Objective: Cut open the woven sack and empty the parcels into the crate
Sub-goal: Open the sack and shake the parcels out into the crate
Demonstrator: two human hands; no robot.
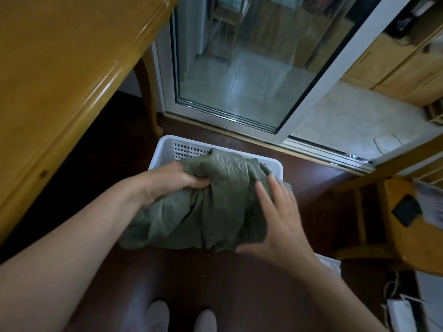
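Note:
A crumpled grey-green woven sack point(215, 207) hangs over the white perforated plastic crate point(172, 146) on the dark red floor. My left hand point(172, 180) grips a bunch of the sack near its upper left. My right hand point(278, 219) lies flat against the sack's right side, fingers spread, thumb under the lower edge. The sack hides most of the crate's inside, and no parcels are visible.
A wooden table point(60, 80) stands at the left, its leg point(149, 92) near the crate. A sliding glass door point(239, 68) lies beyond the crate. A wooden chair point(395, 224) with a dark object stands right. Twine and white items point(398, 305) lie lower right. My feet point(182, 317) are below.

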